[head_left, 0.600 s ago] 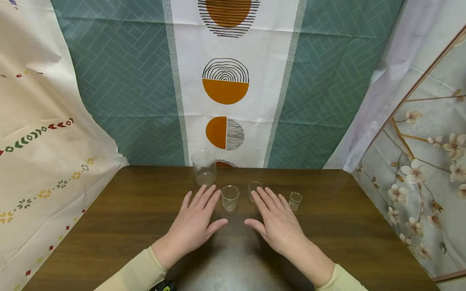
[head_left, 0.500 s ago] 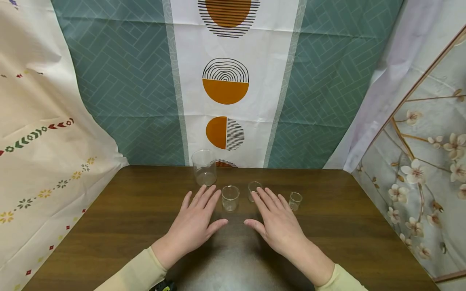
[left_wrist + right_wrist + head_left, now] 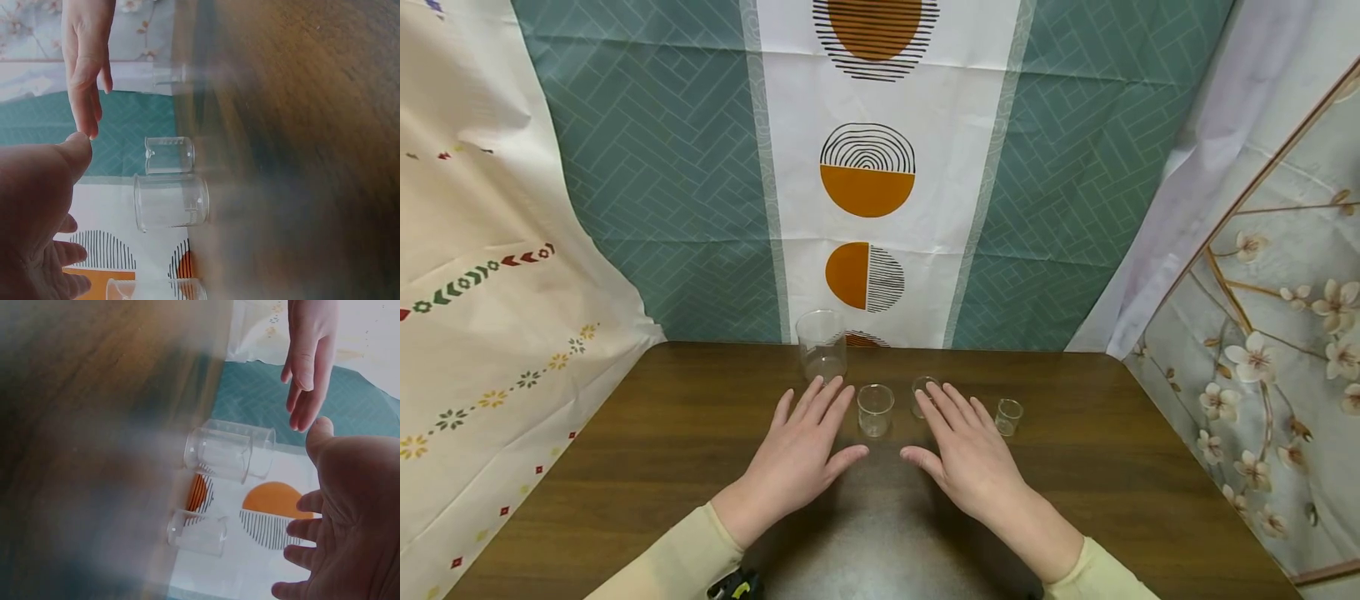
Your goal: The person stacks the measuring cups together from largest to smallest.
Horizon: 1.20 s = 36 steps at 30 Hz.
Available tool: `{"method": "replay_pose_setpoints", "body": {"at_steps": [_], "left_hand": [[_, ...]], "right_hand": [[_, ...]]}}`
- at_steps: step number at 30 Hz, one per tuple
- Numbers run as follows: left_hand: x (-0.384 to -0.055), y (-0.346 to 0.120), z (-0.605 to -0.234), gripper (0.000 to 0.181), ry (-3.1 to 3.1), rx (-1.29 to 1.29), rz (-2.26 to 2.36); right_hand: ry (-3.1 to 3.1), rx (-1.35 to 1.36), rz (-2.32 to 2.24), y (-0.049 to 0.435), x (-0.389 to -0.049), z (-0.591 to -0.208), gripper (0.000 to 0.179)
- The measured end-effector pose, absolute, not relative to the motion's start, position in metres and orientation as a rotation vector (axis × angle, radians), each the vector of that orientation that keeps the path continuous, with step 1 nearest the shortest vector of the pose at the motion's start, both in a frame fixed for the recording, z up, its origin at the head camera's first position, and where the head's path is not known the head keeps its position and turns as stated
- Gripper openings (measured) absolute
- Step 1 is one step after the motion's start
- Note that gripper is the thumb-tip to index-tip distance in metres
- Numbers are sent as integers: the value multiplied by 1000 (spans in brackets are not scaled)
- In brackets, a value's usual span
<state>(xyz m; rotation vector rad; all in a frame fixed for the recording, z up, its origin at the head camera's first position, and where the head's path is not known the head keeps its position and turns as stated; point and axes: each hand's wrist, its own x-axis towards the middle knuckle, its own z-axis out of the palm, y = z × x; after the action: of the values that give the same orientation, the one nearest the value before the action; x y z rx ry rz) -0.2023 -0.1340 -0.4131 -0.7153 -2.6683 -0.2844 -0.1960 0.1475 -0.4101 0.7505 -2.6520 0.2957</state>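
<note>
Glass beakers [image 3: 876, 412], four in all, stand upright on the wooden table [image 3: 655, 450], spanning eleven to two o'clock from its middle. On my feed, left hand [image 3: 797, 454] and right hand [image 3: 972, 454] are released, fingers outstretched.

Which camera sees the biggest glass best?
The head camera: the biggest glass shows nearly whole there, with only the left hand's fingertips overlapping its base. The left wrist view cuts it off at the picture's bottom edge, and in the right wrist view a smaller glass partly covers it.
</note>
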Motion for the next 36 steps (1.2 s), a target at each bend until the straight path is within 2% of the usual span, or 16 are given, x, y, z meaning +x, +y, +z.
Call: {"method": "replay_pose_setpoints", "body": {"at_steps": [36], "left_hand": [[-253,-146,-402,85,-2686,-585,-287]], "right_hand": [[-2712,749,315,134,-214,-408,84]]}}
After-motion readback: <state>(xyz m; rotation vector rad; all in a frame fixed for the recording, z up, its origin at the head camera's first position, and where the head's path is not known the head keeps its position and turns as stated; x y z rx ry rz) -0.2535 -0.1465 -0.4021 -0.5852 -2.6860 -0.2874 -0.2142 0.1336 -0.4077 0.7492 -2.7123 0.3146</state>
